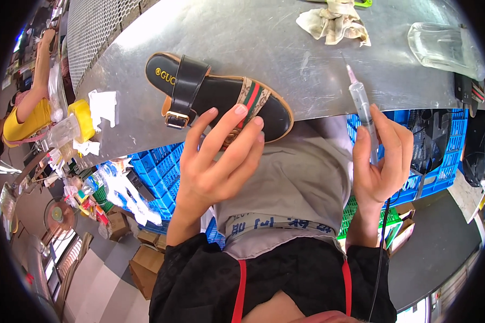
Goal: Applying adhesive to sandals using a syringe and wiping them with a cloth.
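A black sandal (219,91) with a tan edge lies at the front of the metal table, partly over its edge. It has a buckled black strap and a patterned strap with a green and red stripe. My left hand (216,161) grips it by the patterned strap, fingers on top; the thumb is hidden. Between the thumb and fingers of my right hand (382,159) is a clear syringe (361,102). Its pink hub and thin needle point up and away, right of the sandal and apart from it.
A crumpled stained cloth (337,24) and a clear plastic container (442,48) sit on the metal table (242,32). Blue crates (159,169) stand below its edge. Another person's arm (40,75) shows at far left, near a yellow sponge-like block (81,119).
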`<action>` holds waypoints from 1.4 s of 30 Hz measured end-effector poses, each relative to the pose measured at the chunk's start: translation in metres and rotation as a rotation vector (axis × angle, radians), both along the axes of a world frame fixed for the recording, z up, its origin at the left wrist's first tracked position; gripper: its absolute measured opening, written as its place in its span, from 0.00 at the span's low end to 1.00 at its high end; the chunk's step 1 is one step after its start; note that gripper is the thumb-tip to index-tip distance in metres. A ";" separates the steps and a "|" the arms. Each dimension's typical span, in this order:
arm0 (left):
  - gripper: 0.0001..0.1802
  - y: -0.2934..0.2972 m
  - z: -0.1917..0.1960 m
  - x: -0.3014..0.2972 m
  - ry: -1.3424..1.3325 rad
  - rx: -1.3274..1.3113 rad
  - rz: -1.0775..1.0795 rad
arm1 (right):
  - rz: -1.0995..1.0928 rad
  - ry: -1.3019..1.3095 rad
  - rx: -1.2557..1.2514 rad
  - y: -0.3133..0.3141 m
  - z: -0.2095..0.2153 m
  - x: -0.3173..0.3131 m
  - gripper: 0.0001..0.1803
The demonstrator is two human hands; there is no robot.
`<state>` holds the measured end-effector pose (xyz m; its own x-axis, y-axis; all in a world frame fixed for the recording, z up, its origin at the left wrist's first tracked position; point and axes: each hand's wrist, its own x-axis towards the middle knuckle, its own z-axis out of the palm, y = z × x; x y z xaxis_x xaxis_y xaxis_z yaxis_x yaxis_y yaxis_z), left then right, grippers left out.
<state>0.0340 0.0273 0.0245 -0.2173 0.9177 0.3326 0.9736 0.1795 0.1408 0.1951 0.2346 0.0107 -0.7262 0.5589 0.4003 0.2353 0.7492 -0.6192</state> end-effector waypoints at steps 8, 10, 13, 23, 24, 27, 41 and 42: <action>0.11 -0.010 0.004 0.003 -0.026 -0.046 0.026 | -0.030 0.004 0.113 -0.001 0.003 -0.016 0.23; 0.11 -0.010 0.004 0.003 -0.049 -0.052 0.022 | -0.012 -0.005 0.144 0.001 0.002 -0.019 0.24; 0.12 -0.009 0.003 0.001 -0.074 -0.041 0.020 | 0.020 -0.103 0.187 -0.002 0.004 -0.030 0.24; 0.10 -0.008 0.002 0.001 -0.102 -0.019 0.035 | 0.011 -0.363 0.297 -0.010 0.023 -0.046 0.25; 0.09 -0.008 0.002 0.001 -0.104 -0.013 0.032 | -0.004 -0.316 0.297 -0.011 0.020 -0.044 0.25; 0.09 -0.008 0.002 0.001 -0.107 -0.006 0.032 | -0.012 -0.252 0.288 -0.010 0.010 -0.040 0.24; 0.09 -0.008 0.002 -0.001 -0.127 -0.029 0.026 | 0.076 -0.104 0.055 -0.015 0.015 -0.020 0.23; 0.10 -0.007 0.003 -0.001 -0.130 -0.034 0.023 | 0.132 -0.063 -0.016 -0.016 0.014 -0.015 0.23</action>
<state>0.0329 0.0200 0.0270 -0.2778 0.9223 0.2687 0.9431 0.2085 0.2591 0.1804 0.2184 0.0242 -0.8170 0.4628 0.3439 0.1739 0.7664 -0.6183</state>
